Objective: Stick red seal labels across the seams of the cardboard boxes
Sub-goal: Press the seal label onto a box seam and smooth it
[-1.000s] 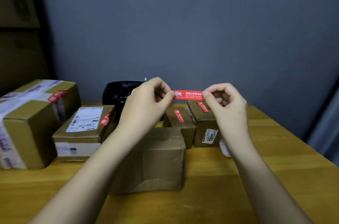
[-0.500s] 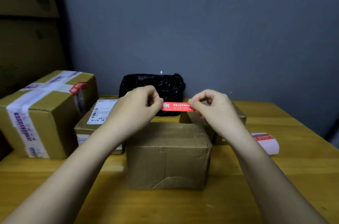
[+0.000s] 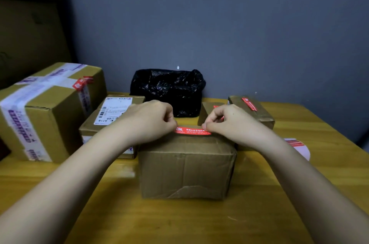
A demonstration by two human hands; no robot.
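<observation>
Red label [image 3: 192,131] white print; brown box [image 3: 186,171]; black bag [image 3: 167,89].

Box [image 3: 187,165]: matt brown cardboard, creased. Label [image 3: 192,130]: glossy red paper w/ white print. Table [image 3: 199,221]: smooth yellow wood, slight sheen. Bag [image 3: 167,89]: crinkly glossy black plastic. Big box [image 3: 50,111]: cardboard w/ shiny tape.

two bare forearms reach in from the bottom corners, with no sleeve showing on either up to the picture's edge. the left hand [image 3: 147,119] and right hand [image 3: 229,121] are bare too: slim fingers, short plain nails, knuckles smooth.
</observation>
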